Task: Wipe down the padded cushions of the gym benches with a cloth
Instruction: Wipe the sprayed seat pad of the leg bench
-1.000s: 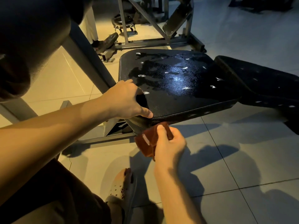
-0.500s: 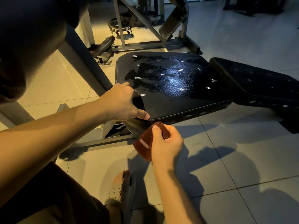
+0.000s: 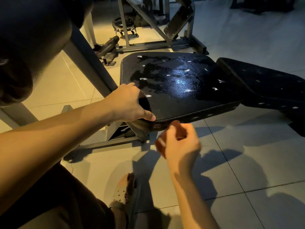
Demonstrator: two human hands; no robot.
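cloth balled in r hand, just under seat's front edge

our left hand [image 3: 130, 103] clamps the near-left corner of the seat cushion [image 3: 178, 90]: thumb lies along the front seam, fingers curl on top. our right hand [image 3: 181, 144], motion-blurred, is balled round the reddish-brown cloth [image 3: 159, 145], just below & in front of the cushion's front edge, near the left thumb but apart from it. whether the cloth touches the pad, we can't tell. seat top shows dark glossy patches w/ pale flecks [image 3: 143, 78]. the back pad [image 3: 264, 86], also flecked, sits right of the seat, just beside it. under us: tiled floor [image 3: 231, 162] & our foot in a sandal [image 3: 132, 195].
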